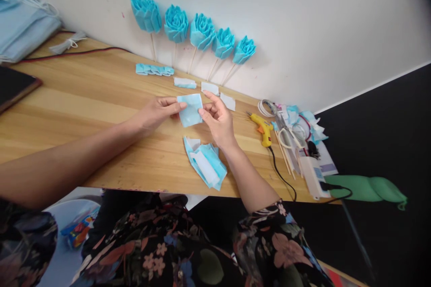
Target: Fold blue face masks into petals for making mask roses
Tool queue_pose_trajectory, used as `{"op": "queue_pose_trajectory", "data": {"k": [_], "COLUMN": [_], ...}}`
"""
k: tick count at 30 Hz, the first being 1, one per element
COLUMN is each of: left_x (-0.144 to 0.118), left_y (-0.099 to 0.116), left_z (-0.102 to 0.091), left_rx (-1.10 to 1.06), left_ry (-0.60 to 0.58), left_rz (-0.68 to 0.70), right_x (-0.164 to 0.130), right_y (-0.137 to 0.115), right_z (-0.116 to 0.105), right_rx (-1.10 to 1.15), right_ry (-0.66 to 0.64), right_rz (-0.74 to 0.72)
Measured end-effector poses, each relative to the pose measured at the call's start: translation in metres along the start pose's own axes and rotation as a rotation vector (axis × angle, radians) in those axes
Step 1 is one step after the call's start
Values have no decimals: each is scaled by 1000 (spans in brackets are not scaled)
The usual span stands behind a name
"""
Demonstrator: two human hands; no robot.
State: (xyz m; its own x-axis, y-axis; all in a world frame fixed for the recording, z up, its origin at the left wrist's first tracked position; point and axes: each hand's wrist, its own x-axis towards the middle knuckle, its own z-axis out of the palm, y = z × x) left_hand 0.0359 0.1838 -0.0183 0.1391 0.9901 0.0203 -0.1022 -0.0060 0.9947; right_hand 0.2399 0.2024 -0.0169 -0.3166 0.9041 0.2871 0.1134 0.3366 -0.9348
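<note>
My left hand (155, 112) and my right hand (218, 119) hold one light blue fabric square (190, 109) between them, just above the wooden table (84, 98). The left fingers pinch its left edge, the right fingers its right edge. A stack of cut blue and white fabric pieces (205, 163) lies on the table below my right hand, near the front edge.
Several blue fabric roses on sticks (198, 33) lean against the white wall. Folded blue strip (154, 70) and small white pieces (209, 88) lie behind my hands. A yellow glue gun (263, 128), scissors (284, 133), sticks and scraps sit right. Blue masks (20, 27) and a dark tablet (13, 85) sit left.
</note>
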Motion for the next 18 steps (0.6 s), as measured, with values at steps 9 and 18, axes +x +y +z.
{"op": "queue_pose_trajectory", "data": {"k": [9, 18], "left_x": [0, 0], "left_y": [7, 6], "left_z": [1, 0], "left_rx": [42, 86], "left_ry": [85, 82], "left_rz": [-45, -42], "right_x": [1, 3], "right_y": [4, 6], "right_z": [-1, -2], "right_rx": [-30, -85], "right_ry": [42, 45], "right_rz": [37, 95]}}
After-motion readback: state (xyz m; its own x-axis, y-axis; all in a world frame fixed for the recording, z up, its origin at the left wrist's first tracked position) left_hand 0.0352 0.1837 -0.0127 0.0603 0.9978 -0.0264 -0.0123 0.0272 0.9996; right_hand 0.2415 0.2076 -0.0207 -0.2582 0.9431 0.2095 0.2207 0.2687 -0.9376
